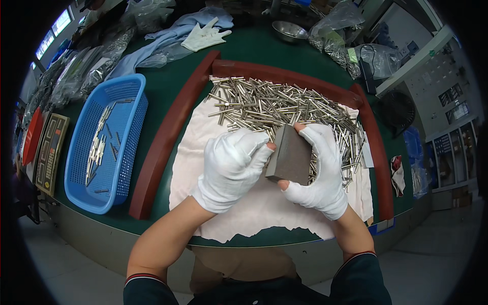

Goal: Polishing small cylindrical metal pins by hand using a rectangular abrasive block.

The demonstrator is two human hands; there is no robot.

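Note:
My right hand (323,173), in a white glove with bare fingertips, grips a grey-brown rectangular block (294,155) by its far and near ends, tilted above a pale cloth. Close by its left edge is my left hand (234,165), gloved the same way, with fingers curled into a pinch. Whatever lies in that pinch is hidden by the fingers. Beyond both hands a heap of short metal pins (274,104) covers the far part of the cloth (193,168), and more pins trail down the right side.
Dark red wooden bars (173,137) frame the cloth at left, back and right. A blue plastic basket (76,168) with scattered pins stands left on the green table (249,43). Farther back are a metal bowl (290,30), a white glove (206,35) and plastic bags (338,25).

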